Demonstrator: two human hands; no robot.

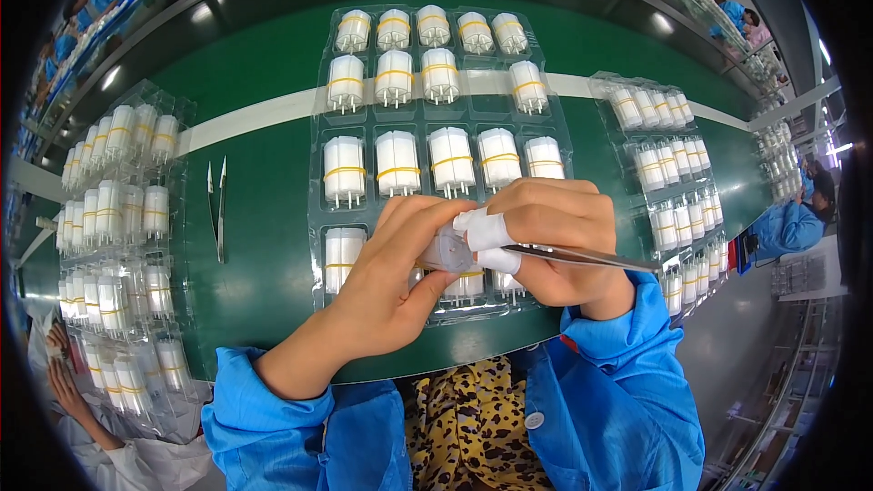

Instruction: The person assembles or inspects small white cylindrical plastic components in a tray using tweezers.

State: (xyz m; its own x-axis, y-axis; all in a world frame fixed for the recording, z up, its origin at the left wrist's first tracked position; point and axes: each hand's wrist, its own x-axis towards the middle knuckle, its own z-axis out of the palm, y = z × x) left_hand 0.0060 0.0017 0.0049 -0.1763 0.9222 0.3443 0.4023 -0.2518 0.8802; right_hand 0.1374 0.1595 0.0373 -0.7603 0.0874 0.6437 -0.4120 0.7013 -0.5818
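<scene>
My left hand (pixel 386 277) is closed round a short cylinder (pixel 446 253) with a pale, translucent end, tilted towards my right hand. My right hand (pixel 559 227) grips metal tweezers (pixel 591 257), whose shaft points out to the right. White wraps (pixel 487 231) cover two of its fingertips, which meet the end of the cylinder; the tweezer tips are hidden there. Beneath both hands lies a clear plastic tray (pixel 316 155). White cylindrical units (pixel 397 162) with yellow bands and metal pins stand in its rows, and my hands cover part of the front row.
Another pair of tweezers (pixel 218 214) lies on the green table (pixel 259 300) to the left. Stacked trays of similar units (pixel 109 209) stand at far left, and one more tray (pixel 668 168) sits at right. Another person's hand (pixel 68 386) shows at lower left.
</scene>
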